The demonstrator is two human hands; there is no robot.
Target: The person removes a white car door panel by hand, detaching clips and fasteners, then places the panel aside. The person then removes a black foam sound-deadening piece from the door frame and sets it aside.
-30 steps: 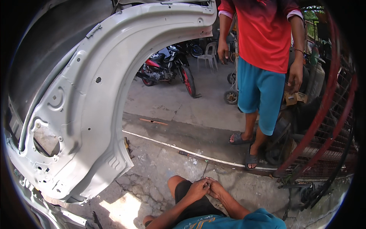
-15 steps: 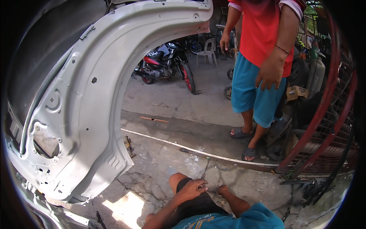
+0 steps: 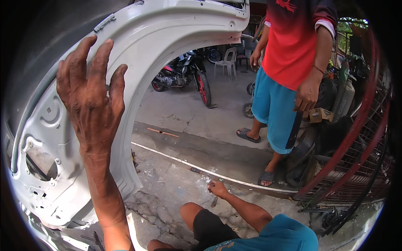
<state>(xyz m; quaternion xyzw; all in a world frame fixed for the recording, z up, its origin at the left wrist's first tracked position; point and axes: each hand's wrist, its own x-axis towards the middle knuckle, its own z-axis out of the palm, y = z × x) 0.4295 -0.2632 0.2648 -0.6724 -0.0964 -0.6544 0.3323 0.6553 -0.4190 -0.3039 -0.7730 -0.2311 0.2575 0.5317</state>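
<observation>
A large, curved white car body panel (image 3: 104,138) with several holes fills the left side. My left hand (image 3: 93,96) is raised in front of it, fingers spread and holding nothing. Whether the fingertips touch the panel I cannot tell. My right hand (image 3: 217,189) hangs low beyond my bent knee, its fingers closed. A short, brownish, handle-like piece (image 3: 214,202) shows just below that hand; its kind is unclear. Close to the right hand, a screwdriver-like tool (image 3: 199,170) lies on the concrete floor beside a white line or strip (image 3: 167,157).
A person (image 3: 280,79) in a red shirt and blue shorts stands at the right. Behind are a motorcycle (image 3: 184,73) and a white plastic chair (image 3: 226,62). A red-framed mesh gate (image 3: 356,146) borders the right. A wooden piece (image 3: 162,132) lies on the floor.
My left hand has risen from my knee to the front of the panel. My right hand has reached forward and left. The standing person has shifted their feet and an arm.
</observation>
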